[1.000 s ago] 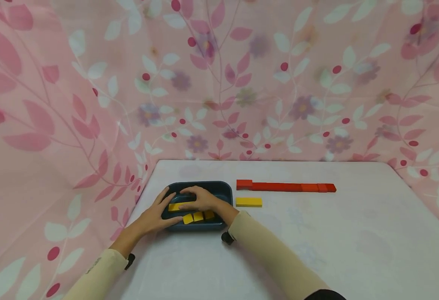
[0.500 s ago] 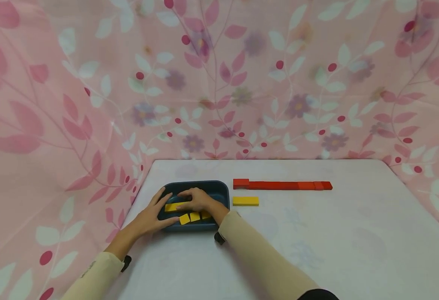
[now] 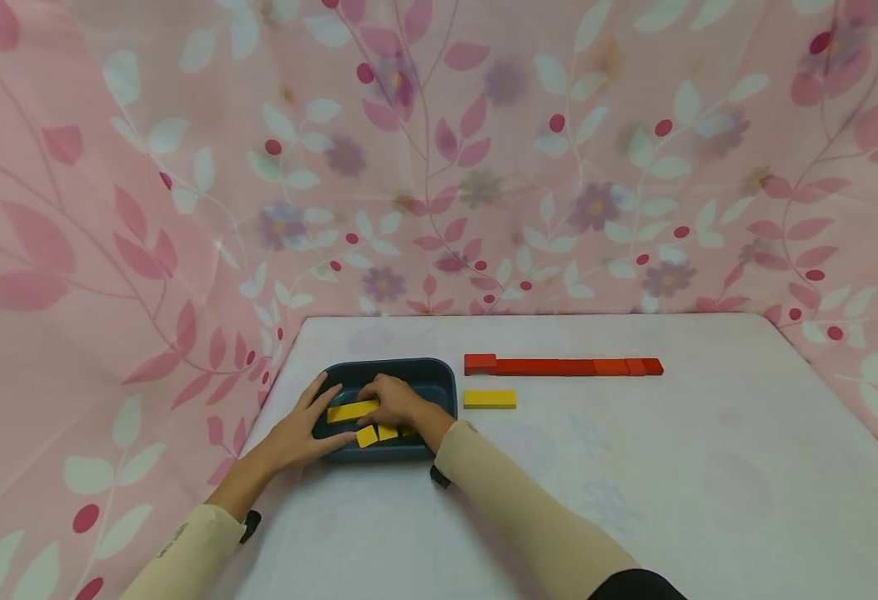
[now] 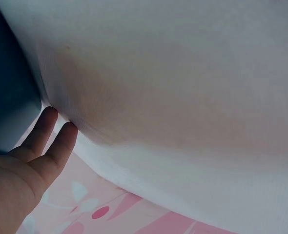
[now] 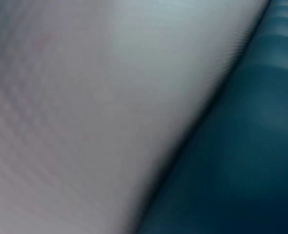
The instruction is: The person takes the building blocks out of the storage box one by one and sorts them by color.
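A dark blue tray point(image 3: 442, 392) stands on the left part of the white-covered table. Inside it lie a long yellow block point(image 3: 344, 412) and several small yellow blocks point(image 3: 367, 436). My left hand point(image 3: 296, 435) rests on the tray's left end with its fingers spread and its thumb over the near rim. In the left wrist view, two nearly straight fingers point(image 4: 56, 146) lie along the tray's outer wall point(image 4: 10, 92). My right hand point(image 3: 399, 404) reaches into the tray with bent fingers, its thumb and fingers about the long yellow block's right part, which they cover.
Right of the tray, a single yellow block point(image 3: 489, 400) lies on the table point(image 3: 634, 467). Behind it stretches a row of red blocks point(image 3: 559, 367), with a raised one at its left end. A pink floral cloth point(image 3: 439, 167) hangs behind. The right wrist view is blurred.
The head view has shifted slightly, so everything sits further left. My right hand's fingers have closed in a little about the long yellow block. My left hand stays on the tray.
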